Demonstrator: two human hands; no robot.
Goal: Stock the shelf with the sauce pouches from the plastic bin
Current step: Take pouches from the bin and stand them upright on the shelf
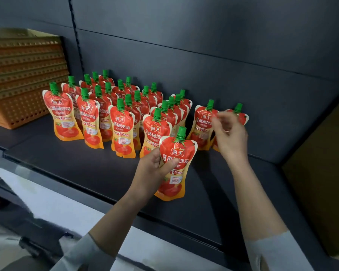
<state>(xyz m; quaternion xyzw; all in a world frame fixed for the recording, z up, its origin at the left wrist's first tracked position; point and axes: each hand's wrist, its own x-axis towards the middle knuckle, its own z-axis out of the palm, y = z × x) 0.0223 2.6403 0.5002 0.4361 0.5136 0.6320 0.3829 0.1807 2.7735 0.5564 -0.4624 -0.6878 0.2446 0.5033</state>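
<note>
Several red-and-orange sauce pouches with green caps stand upright in rows [123, 132] on the dark shelf [82, 169]. My left hand [155, 165] grips one more pouch [176, 163] by its waist, upright, in front of the rows near the shelf's front. My right hand [231, 133] hovers with loosely curled fingers in front of the rightmost pouch [240, 114], partly hiding it, and holds nothing that I can see. Another pouch [203, 124] stands just left of that hand.
A stack of orange perforated plastic bins [22, 85] sits at the shelf's far left. The dark back wall rises behind the pouches. Right of the last pouch the shelf surface [262, 173] is bare. A brown panel [321, 173] borders the right side.
</note>
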